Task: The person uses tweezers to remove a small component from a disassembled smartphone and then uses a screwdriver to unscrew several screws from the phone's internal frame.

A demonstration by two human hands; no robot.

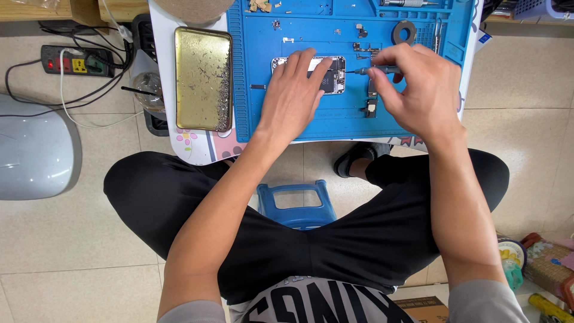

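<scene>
the opened smartphone (pixel 326 73), silver-rimmed with dark innards bared, lay on the blue repair mat (pixel 299 122); the left hand (pixel 293 96) pressed it flat, fingers released, the right hand (pixel 415 90) pinching a screwdriver (pixel 373 70).

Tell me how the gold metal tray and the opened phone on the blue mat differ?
The gold metal tray is much larger than the opened phone. The tray lies lengthwise away from the person, half off the blue mat; the phone lies crosswise, fully on it. No hand touches the tray, while the left hand rests on the phone and the right hand points a screwdriver at it. Both are flat, rounded rectangles.
</scene>
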